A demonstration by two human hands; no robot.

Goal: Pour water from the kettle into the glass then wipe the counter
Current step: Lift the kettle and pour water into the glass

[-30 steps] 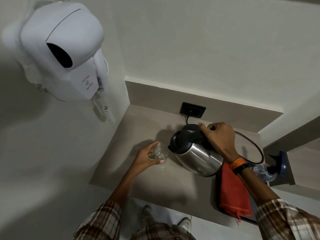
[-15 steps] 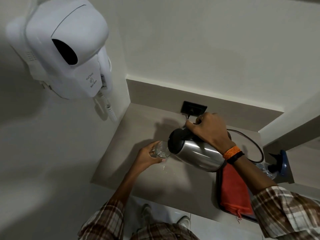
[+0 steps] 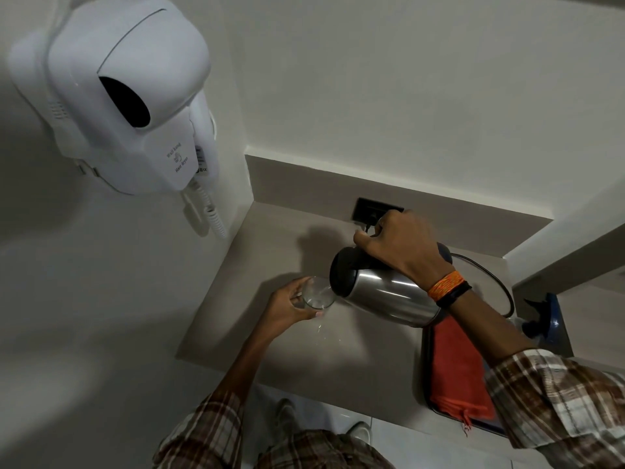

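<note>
My right hand (image 3: pixel 402 245) grips the black handle of the steel kettle (image 3: pixel 385 296), which is tilted steeply to the left, its spout at the rim of the clear glass (image 3: pixel 317 293). My left hand (image 3: pixel 291 304) holds that glass just above the beige counter (image 3: pixel 270 252). A thin stream of water runs from the spout into the glass. A few drops of water (image 3: pixel 319 328) lie on the counter below it. An orange cloth (image 3: pixel 460 370) rests on a dark tray (image 3: pixel 426 384) at the right.
A white wall hair dryer (image 3: pixel 132 96) hangs on the left wall, its coiled cord (image 3: pixel 211 211) dangling. A black socket (image 3: pixel 367 211) sits in the back splash with the kettle's cable (image 3: pixel 493 282) looping right. A plastic bottle (image 3: pixel 531 328) lies by a blue object at the far right.
My right hand has lifted and tilted the kettle further to the left, so the spout is now at the glass and water flows. The left hand holds the glass in much the same place.
</note>
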